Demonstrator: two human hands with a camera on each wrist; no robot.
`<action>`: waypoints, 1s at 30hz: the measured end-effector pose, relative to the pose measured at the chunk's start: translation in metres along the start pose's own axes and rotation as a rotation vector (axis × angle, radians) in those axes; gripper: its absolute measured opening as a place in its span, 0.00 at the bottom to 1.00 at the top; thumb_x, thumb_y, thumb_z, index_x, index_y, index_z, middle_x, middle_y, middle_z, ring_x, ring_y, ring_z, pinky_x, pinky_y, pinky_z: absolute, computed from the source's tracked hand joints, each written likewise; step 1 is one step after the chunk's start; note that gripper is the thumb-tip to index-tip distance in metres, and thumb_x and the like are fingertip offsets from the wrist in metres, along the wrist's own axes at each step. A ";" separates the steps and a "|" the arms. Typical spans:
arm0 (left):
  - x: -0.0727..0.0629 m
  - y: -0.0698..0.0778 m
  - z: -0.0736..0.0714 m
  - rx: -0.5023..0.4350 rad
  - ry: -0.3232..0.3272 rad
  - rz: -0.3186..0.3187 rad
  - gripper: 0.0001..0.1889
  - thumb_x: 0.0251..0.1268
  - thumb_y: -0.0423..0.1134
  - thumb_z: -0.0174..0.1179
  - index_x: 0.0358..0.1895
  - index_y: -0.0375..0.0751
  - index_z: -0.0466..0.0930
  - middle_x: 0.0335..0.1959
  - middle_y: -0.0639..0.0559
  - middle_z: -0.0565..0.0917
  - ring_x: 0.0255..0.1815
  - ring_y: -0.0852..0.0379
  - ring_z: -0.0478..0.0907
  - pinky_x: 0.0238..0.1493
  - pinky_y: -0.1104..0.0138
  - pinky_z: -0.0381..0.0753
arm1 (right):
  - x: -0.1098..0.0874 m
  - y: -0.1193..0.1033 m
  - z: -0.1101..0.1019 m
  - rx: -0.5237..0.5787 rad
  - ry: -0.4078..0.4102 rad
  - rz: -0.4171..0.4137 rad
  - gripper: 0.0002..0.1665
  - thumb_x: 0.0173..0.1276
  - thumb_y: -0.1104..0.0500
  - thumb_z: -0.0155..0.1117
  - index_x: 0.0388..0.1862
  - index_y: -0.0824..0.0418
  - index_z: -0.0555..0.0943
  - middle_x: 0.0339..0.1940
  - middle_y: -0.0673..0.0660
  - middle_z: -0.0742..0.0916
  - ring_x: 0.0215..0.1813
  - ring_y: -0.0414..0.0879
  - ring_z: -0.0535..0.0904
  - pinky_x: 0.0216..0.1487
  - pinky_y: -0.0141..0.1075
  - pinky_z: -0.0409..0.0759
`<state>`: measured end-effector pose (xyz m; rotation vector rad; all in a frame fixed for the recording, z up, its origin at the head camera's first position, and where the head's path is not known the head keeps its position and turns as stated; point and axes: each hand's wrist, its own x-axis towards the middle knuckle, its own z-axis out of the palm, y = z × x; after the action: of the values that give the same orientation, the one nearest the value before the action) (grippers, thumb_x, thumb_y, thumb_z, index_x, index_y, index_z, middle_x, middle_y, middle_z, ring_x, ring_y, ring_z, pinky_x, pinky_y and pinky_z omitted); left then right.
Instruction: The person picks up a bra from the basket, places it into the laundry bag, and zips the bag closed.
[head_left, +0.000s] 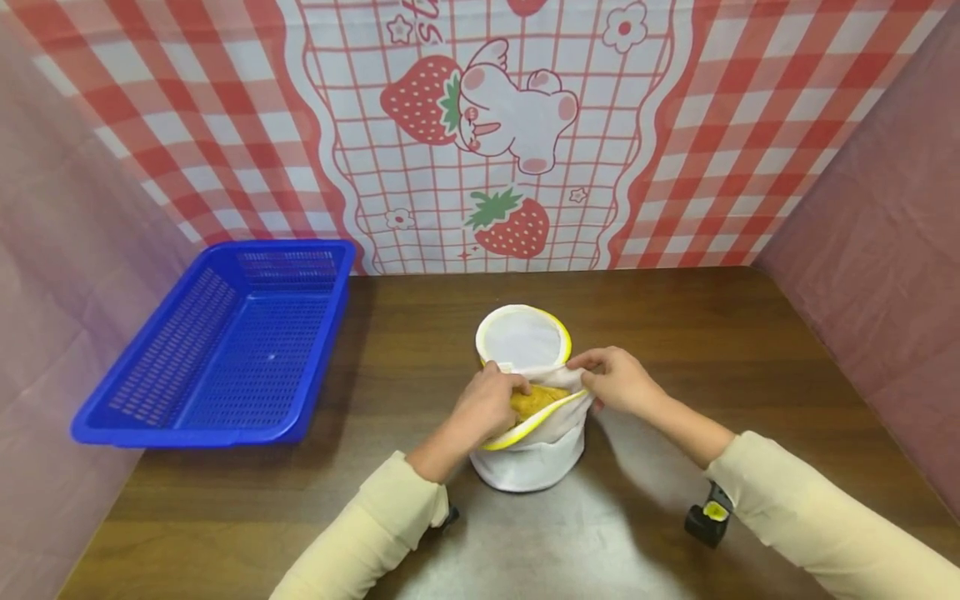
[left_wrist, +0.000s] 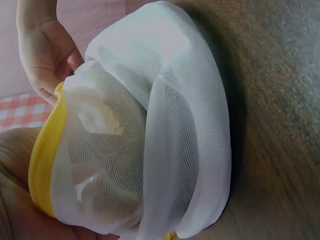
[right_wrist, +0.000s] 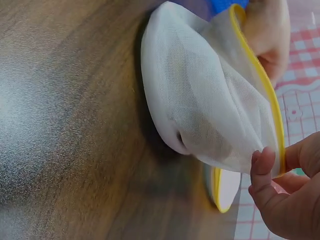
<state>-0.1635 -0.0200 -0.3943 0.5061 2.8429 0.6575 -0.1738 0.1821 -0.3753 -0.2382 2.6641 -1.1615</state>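
A white mesh laundry bag (head_left: 528,465) with yellow trim stands on the table, its round lid (head_left: 522,337) folded back behind it. Some bunched yellow fabric (head_left: 542,400) shows in its mouth. My left hand (head_left: 483,403) reaches over the yellow-edged rim (left_wrist: 44,167) into the bag, a finger against the fabric; the mesh and rim mostly hide the other fingers, so I cannot tell whether they grip it. On the right side, my right hand (head_left: 617,382) pinches the rim between thumb and fingers (right_wrist: 263,165), pulling that edge up and outward.
A blue perforated plastic basket (head_left: 309,392) stands at the left of the wooden table (head_left: 720,333). Behind rises a red-and-white checked cloth (head_left: 742,150) with strawberry prints. Pink cloth (head_left: 885,200) hangs along both sides.
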 end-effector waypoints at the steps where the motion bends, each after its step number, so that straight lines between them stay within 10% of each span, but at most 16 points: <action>1: 0.000 0.000 0.000 0.002 -0.006 -0.002 0.20 0.42 0.28 0.64 0.43 0.50 0.84 0.39 0.46 0.75 0.36 0.50 0.72 0.34 0.65 0.72 | 0.001 0.001 -0.001 0.015 0.002 -0.002 0.15 0.62 0.66 0.52 0.45 0.68 0.80 0.14 0.56 0.79 0.14 0.47 0.76 0.17 0.32 0.71; 10: 0.001 -0.003 0.001 0.016 -0.032 -0.019 0.19 0.44 0.30 0.66 0.44 0.51 0.84 0.38 0.47 0.74 0.35 0.53 0.71 0.33 0.67 0.71 | 0.005 0.009 -0.002 0.065 -0.042 0.016 0.14 0.66 0.62 0.55 0.46 0.68 0.80 0.29 0.60 0.83 0.16 0.44 0.73 0.20 0.35 0.74; 19: 0.003 -0.007 -0.002 -0.008 -0.008 0.013 0.18 0.42 0.32 0.68 0.42 0.48 0.84 0.35 0.48 0.75 0.34 0.56 0.69 0.36 0.66 0.72 | -0.007 0.000 0.003 -0.116 -0.176 -0.223 0.24 0.44 0.46 0.78 0.39 0.52 0.82 0.61 0.68 0.70 0.62 0.62 0.66 0.56 0.54 0.70; 24: 0.003 -0.008 -0.003 -0.032 -0.008 0.005 0.17 0.43 0.33 0.69 0.42 0.47 0.84 0.33 0.49 0.75 0.35 0.56 0.69 0.35 0.66 0.71 | -0.008 0.001 0.008 -0.170 -0.138 -0.321 0.15 0.45 0.52 0.78 0.29 0.51 0.81 0.57 0.69 0.74 0.63 0.64 0.67 0.59 0.57 0.68; 30: 0.003 -0.007 -0.003 -0.009 -0.013 0.023 0.17 0.43 0.32 0.68 0.42 0.49 0.84 0.33 0.48 0.74 0.33 0.55 0.69 0.33 0.67 0.70 | -0.004 0.005 0.007 -0.173 -0.023 -0.248 0.07 0.53 0.55 0.72 0.24 0.54 0.81 0.50 0.64 0.81 0.55 0.58 0.75 0.52 0.48 0.73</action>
<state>-0.1689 -0.0262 -0.3954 0.5410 2.8247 0.6688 -0.1683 0.1819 -0.3833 -0.6238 2.7753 -0.9832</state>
